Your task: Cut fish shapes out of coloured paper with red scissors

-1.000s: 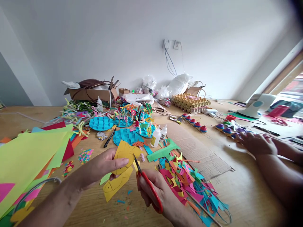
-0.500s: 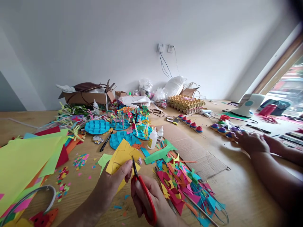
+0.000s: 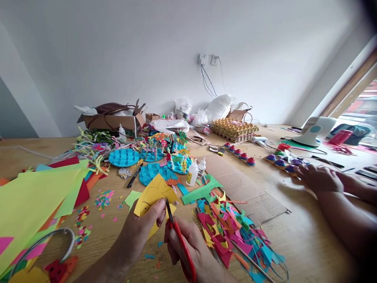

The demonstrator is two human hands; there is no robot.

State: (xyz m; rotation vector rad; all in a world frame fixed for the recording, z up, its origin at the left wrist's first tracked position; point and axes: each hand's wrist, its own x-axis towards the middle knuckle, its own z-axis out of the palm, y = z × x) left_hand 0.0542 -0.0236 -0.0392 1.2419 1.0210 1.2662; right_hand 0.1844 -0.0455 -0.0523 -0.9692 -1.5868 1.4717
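Note:
My left hand (image 3: 147, 222) pinches a sheet of yellow paper (image 3: 154, 188) between thumb and fingers, and dark outlines are drawn on it. Red-handled scissors (image 3: 183, 243) are gripped in my right hand (image 3: 191, 247). Their dark blades point up and away from me, the tips at the paper's right edge beside the left thumb. How far the blades are apart is hard to make out. More yellow paper hangs below my left fingers. Just beyond the paper lie a blue ridged disc (image 3: 147, 175) and an orange spotted cut-out fish (image 3: 173, 181).
Coloured sheets (image 3: 32, 200) lie at left, with paper scraps (image 3: 218, 224) at right beside a cardboard piece (image 3: 247, 188). Glue bottles (image 3: 192, 173) stand beyond my hands. Another person's hands (image 3: 319, 179) rest by painted egg-carton strips (image 3: 278, 162). Egg trays (image 3: 234, 127) are stacked behind.
The whole scene has shifted slightly to the right in view. Both hands keep their hold on paper and scissors, with the blade tips still at the paper's edge.

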